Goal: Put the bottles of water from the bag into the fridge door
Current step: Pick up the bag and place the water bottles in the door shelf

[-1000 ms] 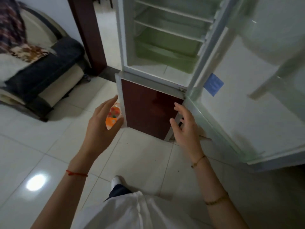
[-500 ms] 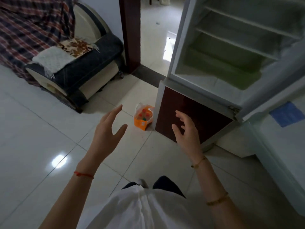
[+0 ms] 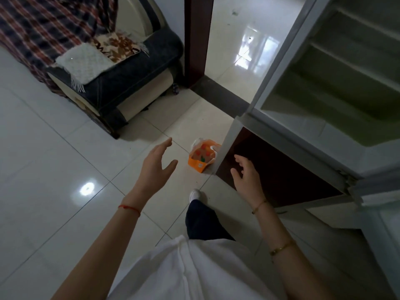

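Note:
An orange bag (image 3: pixel 199 164) stands on the tiled floor against the fridge's lower left corner. Red and green bottle caps (image 3: pixel 203 153) show in its open top. My left hand (image 3: pixel 157 167) hovers open just left of the bag, fingers spread, holding nothing. My right hand (image 3: pixel 246 175) is open in front of the dark red lower fridge door (image 3: pixel 279 172), to the right of the bag. The upper fridge compartment (image 3: pixel 337 87) stands open with bare shelves. Only a strip of the open fridge door (image 3: pixel 385 230) shows at the right edge.
A dark sofa (image 3: pixel 121 83) with a plaid blanket and small cloths stands at the upper left. A doorway with a dark red frame (image 3: pixel 195 40) lies beyond the bag. My foot (image 3: pixel 194 194) and leg are on the floor below the bag.
The view has swung left and down, bringing the bag toward the middle. Both hands have come nearer the bag and stay open. The fridge door has slid almost out of view at right.

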